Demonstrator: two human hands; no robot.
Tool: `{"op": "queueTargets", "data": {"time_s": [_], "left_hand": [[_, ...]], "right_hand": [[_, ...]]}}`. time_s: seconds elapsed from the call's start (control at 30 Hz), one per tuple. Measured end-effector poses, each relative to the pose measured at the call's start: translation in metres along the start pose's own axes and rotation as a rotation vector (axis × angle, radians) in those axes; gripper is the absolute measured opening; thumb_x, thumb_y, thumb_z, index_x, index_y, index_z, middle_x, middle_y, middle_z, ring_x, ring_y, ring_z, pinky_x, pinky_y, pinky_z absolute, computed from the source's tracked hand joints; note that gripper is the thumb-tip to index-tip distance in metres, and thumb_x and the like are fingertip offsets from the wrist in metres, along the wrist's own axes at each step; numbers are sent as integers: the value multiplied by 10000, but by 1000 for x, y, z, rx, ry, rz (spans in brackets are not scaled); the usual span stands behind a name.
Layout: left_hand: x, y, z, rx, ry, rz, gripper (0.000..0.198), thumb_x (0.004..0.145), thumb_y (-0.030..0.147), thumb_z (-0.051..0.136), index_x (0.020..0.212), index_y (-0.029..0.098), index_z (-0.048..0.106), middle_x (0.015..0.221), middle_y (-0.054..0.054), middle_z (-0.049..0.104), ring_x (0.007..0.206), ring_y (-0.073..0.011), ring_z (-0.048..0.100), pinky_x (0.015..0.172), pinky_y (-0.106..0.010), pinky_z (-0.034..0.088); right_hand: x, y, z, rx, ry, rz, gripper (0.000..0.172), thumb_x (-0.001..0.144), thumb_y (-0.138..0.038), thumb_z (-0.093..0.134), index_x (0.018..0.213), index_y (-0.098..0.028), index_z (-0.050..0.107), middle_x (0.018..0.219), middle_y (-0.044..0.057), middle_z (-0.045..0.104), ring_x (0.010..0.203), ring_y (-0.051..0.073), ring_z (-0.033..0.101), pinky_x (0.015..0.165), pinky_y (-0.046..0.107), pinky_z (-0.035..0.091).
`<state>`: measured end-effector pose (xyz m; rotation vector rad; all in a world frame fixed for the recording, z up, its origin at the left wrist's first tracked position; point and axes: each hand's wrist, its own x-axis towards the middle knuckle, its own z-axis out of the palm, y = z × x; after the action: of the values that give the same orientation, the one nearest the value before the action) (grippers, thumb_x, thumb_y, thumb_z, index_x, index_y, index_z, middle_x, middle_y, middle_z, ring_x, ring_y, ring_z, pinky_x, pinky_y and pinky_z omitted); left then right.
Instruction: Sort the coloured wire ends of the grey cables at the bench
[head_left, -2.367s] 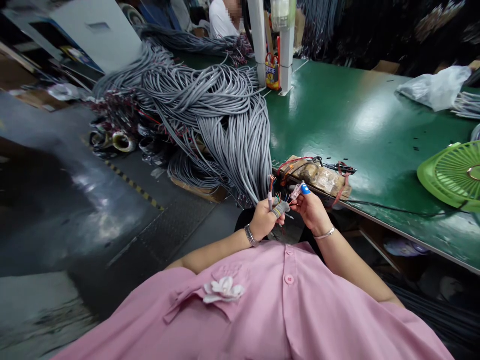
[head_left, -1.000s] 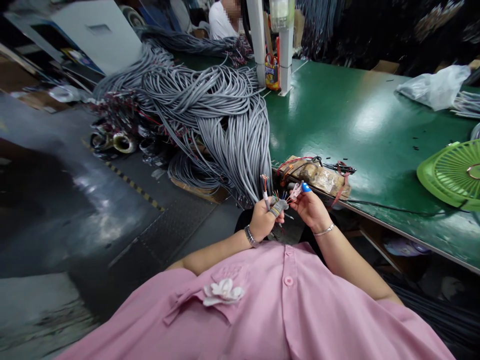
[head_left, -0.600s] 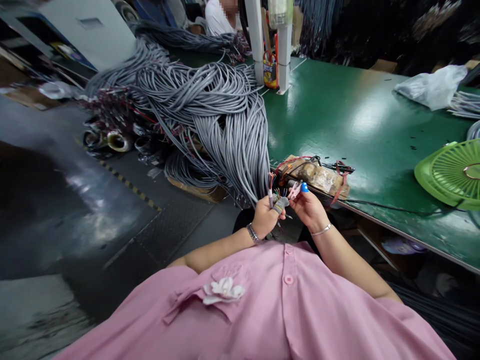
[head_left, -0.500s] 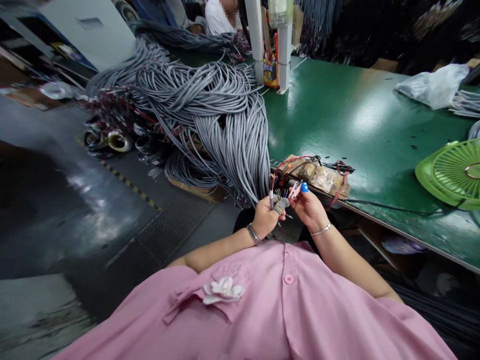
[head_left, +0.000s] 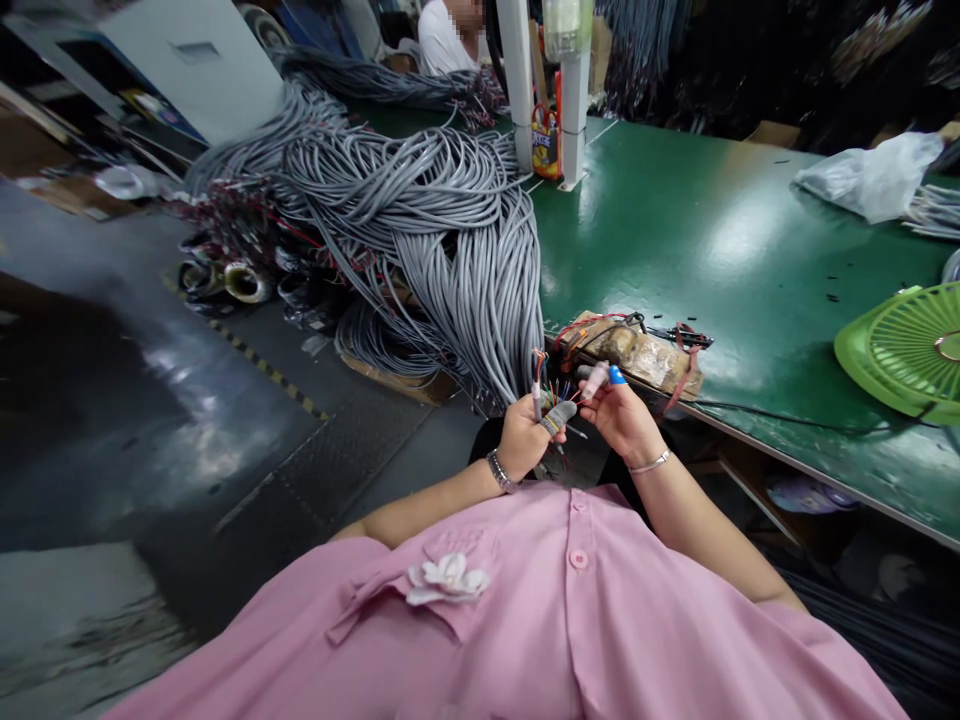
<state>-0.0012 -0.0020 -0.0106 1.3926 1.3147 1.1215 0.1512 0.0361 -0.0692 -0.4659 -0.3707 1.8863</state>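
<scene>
My left hand (head_left: 525,438) is closed around the end of a grey cable (head_left: 536,398), whose stripped orange and brownish wires stick up. Its thumb has a grey cover with a yellow band. More thin coloured wires (head_left: 556,388) fan out above that thumb. Close by on the right, my right hand (head_left: 621,418) has its thumb and fingertips drawn together at a thin reddish wire, partly hidden by the fingers. A blue cover sits on its thumb and a pale pink wrap on a finger.
A thick heap of grey cables (head_left: 465,240) hangs over the table's left edge. A taped brown block (head_left: 637,350) with wires lies at the front edge of the green table (head_left: 675,230). A green fan (head_left: 911,350) stands right. A person (head_left: 442,40) sits behind the cables.
My right hand has shifted slightly right, and its fingers have turned a little. My left hand still grips the cable. The whole view has moved slightly.
</scene>
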Motion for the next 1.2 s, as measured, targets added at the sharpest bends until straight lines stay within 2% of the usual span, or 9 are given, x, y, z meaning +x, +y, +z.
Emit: {"op": "queueTargets", "data": {"time_s": [0.1,0.27,0.4,0.57,0.8,1.0,1.2], "left_hand": [[2,2,2,-7,42,33,360,749,446,749,659,143,577,516,22,583,424,-72,537,419,-172,399],[7,6,10,13,72,78,349,767,449,728,670,152,574,516,28,568,432,-74,523,428,-178,407],[10,6,14,86,73,108,322,783,418,716,669,155,569,513,32,554,442,-75,516,454,-184,423],[11,0,14,159,53,150,297,782,375,719,662,151,567,518,35,539,445,-68,486,446,-176,398],[10,-6,11,158,32,134,289,753,369,743,684,153,565,529,40,538,442,-78,494,433,-183,392],[9,0,12,176,25,117,304,781,397,712,677,160,553,525,42,534,442,-73,488,434,-179,384],[11,3,16,160,16,80,328,735,392,749,635,163,537,500,55,507,417,-61,455,411,-174,355]], "right_hand": [[-1,1,3,-56,20,-57,332,753,-481,748,896,-185,711,843,24,694,681,111,581,599,220,499],[-1,3,5,1,73,-42,380,746,-562,726,837,-194,695,753,0,670,644,106,570,583,226,482],[3,4,5,46,132,-59,340,718,-504,778,826,-192,696,735,-10,678,667,105,594,610,224,481],[6,7,7,63,113,-107,330,723,-481,785,850,-185,712,760,2,701,705,112,611,623,222,479],[4,10,9,85,107,-108,326,723,-489,783,836,-194,703,795,-6,704,719,107,611,638,220,488],[6,12,7,42,95,-136,335,741,-531,756,835,-215,694,787,-9,692,729,114,610,639,237,494],[8,13,7,41,124,-157,309,748,-496,758,836,-208,691,797,7,699,729,130,603,646,252,487]]}}
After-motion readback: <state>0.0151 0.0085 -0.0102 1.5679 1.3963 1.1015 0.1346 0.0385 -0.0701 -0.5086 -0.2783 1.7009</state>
